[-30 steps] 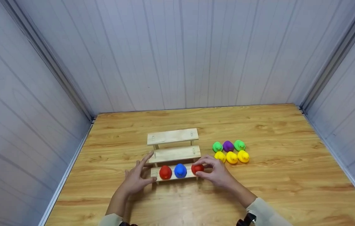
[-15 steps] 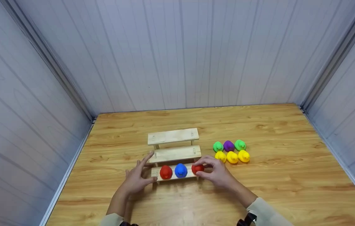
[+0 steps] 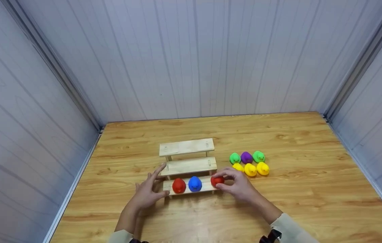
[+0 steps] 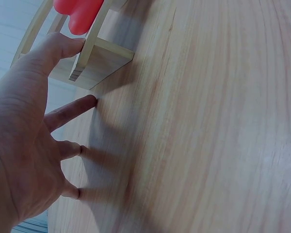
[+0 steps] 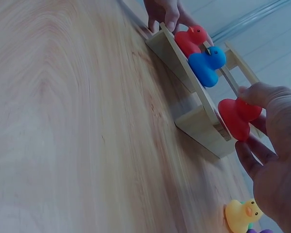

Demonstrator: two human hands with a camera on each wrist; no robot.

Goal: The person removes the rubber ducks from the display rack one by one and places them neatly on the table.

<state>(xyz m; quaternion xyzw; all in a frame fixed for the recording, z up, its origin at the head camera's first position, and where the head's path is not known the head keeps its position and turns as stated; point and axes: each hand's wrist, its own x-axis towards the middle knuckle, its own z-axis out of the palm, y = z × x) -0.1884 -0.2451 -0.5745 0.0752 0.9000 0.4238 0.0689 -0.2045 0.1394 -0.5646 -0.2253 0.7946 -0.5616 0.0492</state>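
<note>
A three-step wooden stand (image 3: 186,147) stands on the table. On its lowest step sit a red rubber duck (image 3: 179,186) and a blue rubber duck (image 3: 195,184). My right hand (image 3: 239,186) pinches a second red rubber duck (image 5: 238,116) between thumb and fingers at that step's right end. Whether this duck's base bears fully on the board is hard to tell. At the stand's left end, my left hand (image 3: 147,193) has its fingers spread; in the left wrist view its thumb (image 4: 68,46) touches the step's front edge and other fingertips reach the tabletop.
Right of the stand, green ducks (image 3: 259,156), a purple duck (image 3: 246,157) and yellow ducks (image 3: 262,168) sit in two rows on the wooden table (image 3: 295,202). One yellow duck is partly hidden behind my right hand. Pale panel walls (image 3: 191,60) enclose the table's back and sides.
My right hand has shifted slightly right with the red duck, widening the gap to the blue duck. The left hand stays in place.
</note>
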